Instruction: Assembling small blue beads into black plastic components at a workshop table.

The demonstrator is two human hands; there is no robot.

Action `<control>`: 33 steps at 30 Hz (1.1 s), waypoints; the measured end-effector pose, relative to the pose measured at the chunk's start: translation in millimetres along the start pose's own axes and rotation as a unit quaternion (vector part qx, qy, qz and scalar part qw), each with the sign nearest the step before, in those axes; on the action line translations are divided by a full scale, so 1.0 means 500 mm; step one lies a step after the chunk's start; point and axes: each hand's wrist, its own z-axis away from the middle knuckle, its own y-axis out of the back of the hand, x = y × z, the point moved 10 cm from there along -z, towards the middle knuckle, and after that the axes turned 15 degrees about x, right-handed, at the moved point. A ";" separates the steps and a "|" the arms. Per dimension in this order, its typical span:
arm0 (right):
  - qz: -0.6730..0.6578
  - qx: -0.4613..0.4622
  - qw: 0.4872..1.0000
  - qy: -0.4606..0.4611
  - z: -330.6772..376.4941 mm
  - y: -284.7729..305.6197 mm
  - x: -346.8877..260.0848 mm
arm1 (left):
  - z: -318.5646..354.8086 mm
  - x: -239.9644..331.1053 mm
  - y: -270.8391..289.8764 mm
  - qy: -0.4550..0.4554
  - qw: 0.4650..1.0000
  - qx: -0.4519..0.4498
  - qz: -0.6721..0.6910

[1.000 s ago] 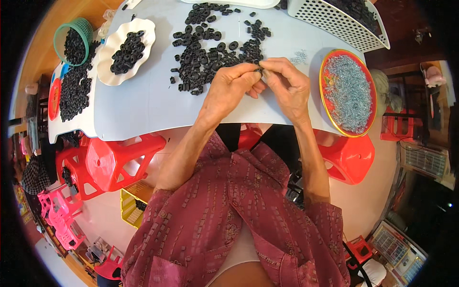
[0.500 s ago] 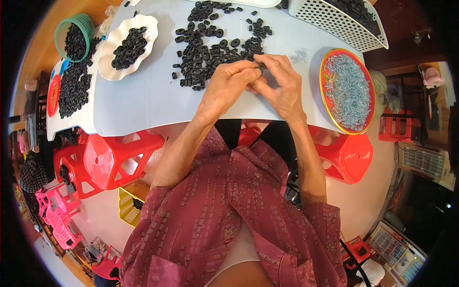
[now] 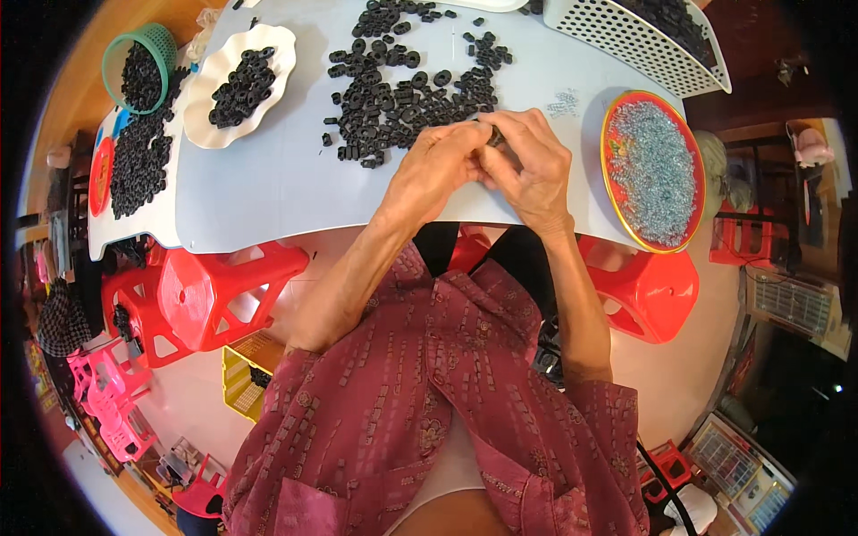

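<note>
Both hands meet over the near edge of the pale table (image 3: 268, 192). A small black plastic part (image 3: 495, 136) shows between the fingertips, mostly covered by them. My left hand (image 3: 438, 165) is closed on it from the left, thumb and fingers pinched together. From the other side my right hand (image 3: 534, 170) curls its fingers round the same part. Just beyond the hands lies a loose pile of small black plastic parts (image 3: 380, 112). To the right, a red plate with a yellow rim (image 3: 610, 192) holds many tiny clear bluish pieces (image 3: 657, 174).
A white scalloped dish (image 3: 198, 121) of assembled-looking black parts stands at left, near a green basket (image 3: 168, 54) on its side. A white perforated basket (image 3: 617, 45) sits back right. Red stools (image 3: 201, 295) and a yellow crate (image 3: 237, 384) are below the table.
My hands have shifted slightly and the right fingers have curled further over the small black part. The view has moved a little; the piles look the same.
</note>
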 end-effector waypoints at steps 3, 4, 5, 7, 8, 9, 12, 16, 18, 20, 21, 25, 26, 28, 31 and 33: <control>-0.025 -0.005 0.998 -0.063 -0.002 0.002 0.011 | 0.004 0.010 -0.011 0.006 0.999 -0.003 0.033; -0.035 -0.010 0.994 -0.105 -0.001 -0.002 0.024 | 0.004 0.014 -0.009 0.005 0.999 0.008 0.034; -0.034 -0.010 0.994 -0.106 -0.003 -0.004 0.027 | 0.001 0.013 -0.009 0.006 0.999 0.007 0.034; -0.027 -0.003 0.997 -0.073 -0.008 -0.003 0.020 | 0.000 0.012 -0.014 0.006 0.999 -0.012 0.034; -0.025 -0.003 0.997 -0.074 -0.008 -0.002 0.022 | -0.001 0.010 -0.013 0.006 0.999 -0.013 0.035; -0.010 -0.006 0.999 -0.051 -0.007 -0.002 0.017 | -0.003 0.007 -0.010 0.004 0.999 -0.009 0.036; 0.018 -0.019 1.000 -0.013 -0.005 -0.004 0.010 | -0.004 0.006 -0.005 -0.006 0.999 -0.019 0.041; 0.010 -0.027 0.999 -0.028 0.000 -0.005 0.001 | 0.004 0.000 -0.002 -0.007 0.999 -0.023 0.049; 0.010 -0.024 1.000 0.007 -0.013 0.000 -0.015 | 0.015 0.009 -0.004 -0.007 0.999 -0.015 0.044; 0.045 -0.013 0.999 -0.005 -0.043 0.018 -0.008 | 0.022 0.018 0.022 -0.057 0.998 0.014 -0.009; 0.086 -0.003 0.996 0.016 -0.075 0.035 -0.009 | 0.032 0.034 0.037 -0.104 0.991 0.057 -0.061; 0.202 0.070 0.974 0.070 -0.262 0.124 0.053 | 0.050 0.063 0.042 -0.170 0.978 0.065 -0.105; 0.225 0.068 0.970 0.069 -0.310 0.139 0.069 | 0.049 0.059 0.043 -0.173 0.976 0.062 -0.118; 0.274 0.051 0.957 0.082 -0.378 0.166 0.129 | 0.050 0.058 0.042 -0.178 0.974 0.062 -0.127; 0.449 0.033 0.859 0.243 -0.405 0.177 0.170 | 0.057 0.070 0.017 -0.210 0.967 0.035 -0.140; 0.436 0.044 0.859 0.265 -0.370 0.117 0.103 | 0.060 0.074 0.028 -0.211 0.966 0.048 -0.140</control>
